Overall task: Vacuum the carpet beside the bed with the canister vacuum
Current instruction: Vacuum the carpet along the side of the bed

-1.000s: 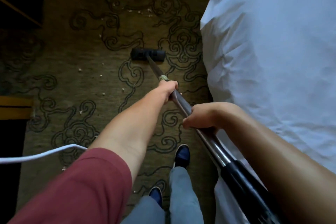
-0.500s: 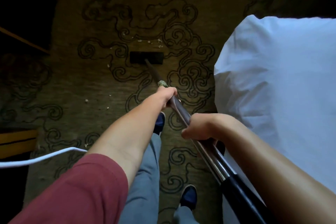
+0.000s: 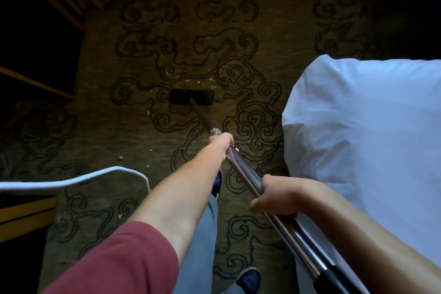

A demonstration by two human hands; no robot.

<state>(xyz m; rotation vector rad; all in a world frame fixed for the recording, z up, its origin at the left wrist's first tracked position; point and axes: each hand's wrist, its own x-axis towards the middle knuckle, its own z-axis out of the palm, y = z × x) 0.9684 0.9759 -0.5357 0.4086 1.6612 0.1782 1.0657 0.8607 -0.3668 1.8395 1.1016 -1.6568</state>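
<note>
Both hands (image 3: 220, 148) (image 3: 274, 196) around wand (image 3: 241, 164), white cord (image 3: 78, 178) looped leftward, bed (image 3: 362, 131) close rightward.

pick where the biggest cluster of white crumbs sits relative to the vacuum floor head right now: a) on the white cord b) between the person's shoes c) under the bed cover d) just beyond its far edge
d: the crumbs lie scattered on the carpet just past the far edge of the floor head, on the side away from the person.
</note>
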